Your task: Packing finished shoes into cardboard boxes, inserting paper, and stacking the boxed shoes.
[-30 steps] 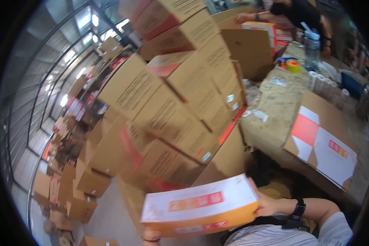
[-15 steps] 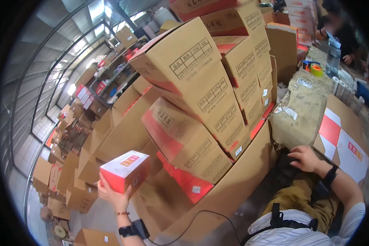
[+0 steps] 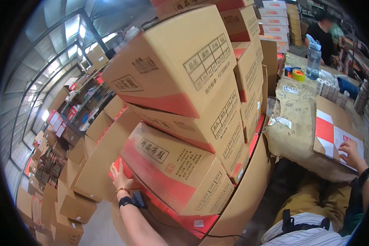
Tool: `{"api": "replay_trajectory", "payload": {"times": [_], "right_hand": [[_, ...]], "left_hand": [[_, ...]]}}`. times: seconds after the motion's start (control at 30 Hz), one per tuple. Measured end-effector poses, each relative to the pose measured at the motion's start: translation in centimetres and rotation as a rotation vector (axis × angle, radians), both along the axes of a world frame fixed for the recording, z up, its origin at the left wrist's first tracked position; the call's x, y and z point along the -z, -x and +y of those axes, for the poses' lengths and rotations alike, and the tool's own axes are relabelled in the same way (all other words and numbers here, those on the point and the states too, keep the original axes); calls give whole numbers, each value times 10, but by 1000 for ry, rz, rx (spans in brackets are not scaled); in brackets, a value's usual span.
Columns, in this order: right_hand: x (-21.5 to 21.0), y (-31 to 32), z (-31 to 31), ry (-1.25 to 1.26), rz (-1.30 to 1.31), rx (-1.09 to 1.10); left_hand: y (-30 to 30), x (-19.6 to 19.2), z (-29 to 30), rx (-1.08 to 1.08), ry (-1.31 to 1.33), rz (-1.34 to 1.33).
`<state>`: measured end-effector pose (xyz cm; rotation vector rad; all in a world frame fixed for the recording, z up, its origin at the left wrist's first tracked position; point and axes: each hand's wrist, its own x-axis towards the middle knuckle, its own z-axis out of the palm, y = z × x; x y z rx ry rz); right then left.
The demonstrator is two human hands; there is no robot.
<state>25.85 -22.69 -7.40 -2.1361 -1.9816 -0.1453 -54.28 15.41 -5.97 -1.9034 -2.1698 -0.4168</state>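
My left hand (image 3: 121, 180) grips a red box (image 3: 117, 165) beside a stack of printed brown cartons (image 3: 164, 158). Most of that box is hidden by my hand and the stack. Over at the right, my right hand (image 3: 351, 155) lies on a flat red-and-white box blank (image 3: 324, 128), its fingers slightly bent and apart. Under the blank is a brown cardboard sheet (image 3: 343, 111) on the workbench. Both wrists wear dark bands.
The stack stands in a large open carton (image 3: 246, 201), with a black cable (image 3: 221, 235) across its near side. A paper-covered workbench (image 3: 291, 110) carries a water bottle (image 3: 313, 59), tape rolls (image 3: 298, 74) and a flask (image 3: 361, 96). A person (image 3: 320, 39) is beyond it.
My left hand has carried the red-and-white box against the carton stack, so its white top no longer shows. My right hand has moved right onto the flat box blank. The view has shifted.
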Motion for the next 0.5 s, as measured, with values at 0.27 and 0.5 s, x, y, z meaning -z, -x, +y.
{"api": "replay_trajectory", "payload": {"times": [0.27, 0.5], "right_hand": [[39, -1, -3, -39, 3, 66], [24, 38, 52, 94, 33, -46]], "left_hand": [[90, 111, 70, 280, -408, 88], [-49, 81, 105, 647, -516, 3]]}}
